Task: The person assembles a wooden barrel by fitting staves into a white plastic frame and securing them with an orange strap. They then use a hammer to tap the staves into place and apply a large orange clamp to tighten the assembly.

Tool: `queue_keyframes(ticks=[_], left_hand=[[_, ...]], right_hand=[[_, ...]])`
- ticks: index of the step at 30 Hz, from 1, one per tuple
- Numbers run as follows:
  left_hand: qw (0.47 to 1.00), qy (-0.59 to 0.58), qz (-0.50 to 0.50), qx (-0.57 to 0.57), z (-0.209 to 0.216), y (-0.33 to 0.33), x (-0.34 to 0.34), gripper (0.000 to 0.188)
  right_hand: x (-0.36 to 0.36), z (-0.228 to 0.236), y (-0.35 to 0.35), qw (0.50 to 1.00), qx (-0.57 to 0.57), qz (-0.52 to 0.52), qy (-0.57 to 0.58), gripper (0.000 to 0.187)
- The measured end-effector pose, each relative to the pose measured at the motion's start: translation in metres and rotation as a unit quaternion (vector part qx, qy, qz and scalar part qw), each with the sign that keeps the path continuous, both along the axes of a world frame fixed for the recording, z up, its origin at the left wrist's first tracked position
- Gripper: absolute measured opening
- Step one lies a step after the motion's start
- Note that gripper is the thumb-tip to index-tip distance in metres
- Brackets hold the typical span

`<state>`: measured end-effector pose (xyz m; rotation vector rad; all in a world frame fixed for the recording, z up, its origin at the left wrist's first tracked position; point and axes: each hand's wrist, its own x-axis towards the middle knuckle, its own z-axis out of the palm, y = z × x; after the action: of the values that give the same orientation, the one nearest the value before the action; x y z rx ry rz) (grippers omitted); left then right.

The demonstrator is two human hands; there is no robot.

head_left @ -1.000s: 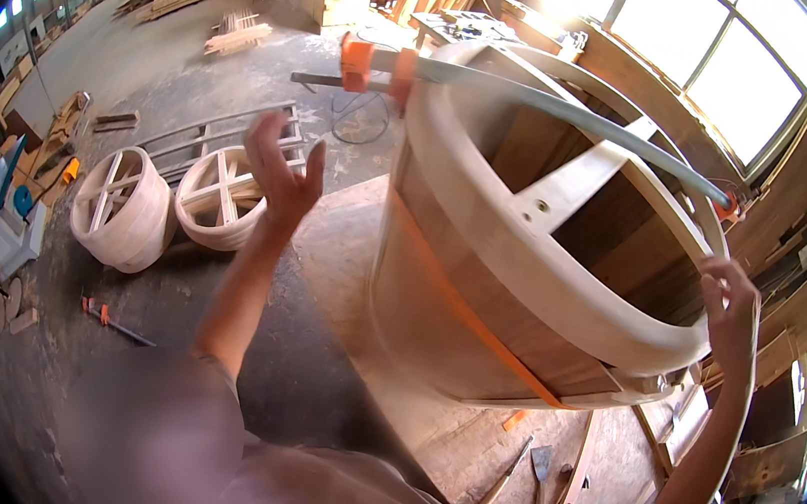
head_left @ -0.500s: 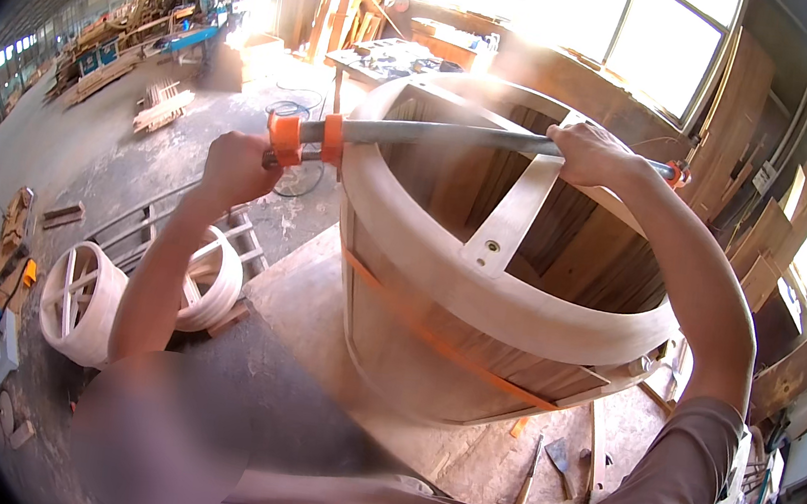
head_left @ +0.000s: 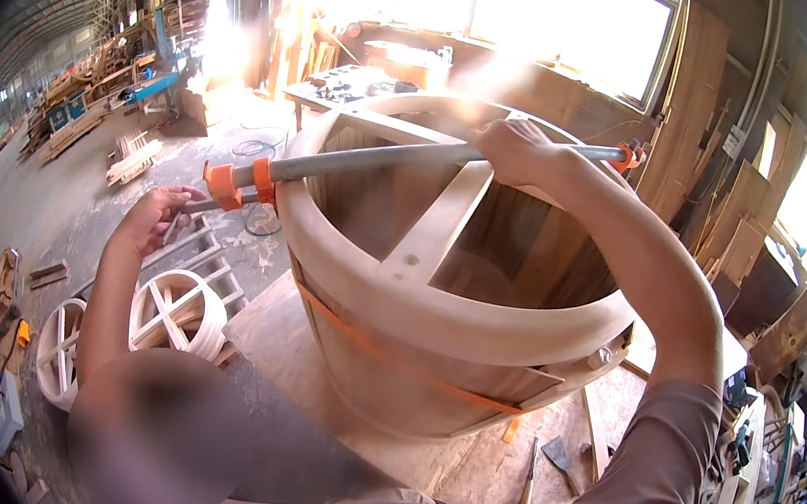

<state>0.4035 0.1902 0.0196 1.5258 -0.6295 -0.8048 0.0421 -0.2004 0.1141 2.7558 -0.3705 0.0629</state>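
Observation:
A long pipe clamp (head_left: 375, 159) with a grey pipe and orange jaws lies slantwise across the top of a large, rounded wooden cabinet frame (head_left: 338, 294). My right hand (head_left: 521, 154) is wrapped round the pipe above the frame's cross rails. At the clamp's left end, beyond the orange jaws (head_left: 241, 184), the fingers of my left hand (head_left: 156, 219) are closed on the screw handle (head_left: 172, 227). The clamp's far orange jaw (head_left: 628, 157) is past the frame's right rim. An orange strap (head_left: 402, 350) runs around the frame's side.
A chisel (head_left: 529, 479) and a scraper (head_left: 560, 458) lie on the board at the frame's foot. Left of it, two round wooden frames (head_left: 180, 310) stand near a ladder-like rack (head_left: 211, 259). Behind is a cluttered worktable (head_left: 348, 86); tall boards (head_left: 690, 96) lean at right.
The view has shifted. Relative to the frame, the clamp's left end is lower and farther out. My left hand has gone from a fist near the jaws to fingers on the screw handle.

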Motion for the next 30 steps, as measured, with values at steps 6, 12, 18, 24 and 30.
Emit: queue_keyframes(ticks=[6,12,18,24,30], left_hand=[[0.955,-0.009,-0.105,-0.278,-0.065,0.009,0.008,0.048],[0.905,-0.345,0.083,-0.234,-0.092,0.017,0.045,0.051],[0.957,-0.138,0.214,-0.14,-0.037,-0.044,-0.001,0.039],[0.967,-0.124,0.169,-0.144,-0.043,-0.028,0.027,0.036],[0.954,-0.176,-0.109,-0.218,-0.058,-0.001,0.009,0.07]], right_hand=[[0.013,-0.013,-0.013,1.0,0.004,0.004,-0.004,0.029],[0.023,-0.01,-0.002,0.998,-0.049,0.028,-0.007,0.024],[0.018,-0.008,0.001,0.998,-0.034,-0.032,0.037,0.021],[0.037,-0.008,-0.014,0.999,-0.052,-0.012,-0.004,0.024],[0.012,0.002,0.003,0.999,-0.031,0.014,0.031,0.032]])
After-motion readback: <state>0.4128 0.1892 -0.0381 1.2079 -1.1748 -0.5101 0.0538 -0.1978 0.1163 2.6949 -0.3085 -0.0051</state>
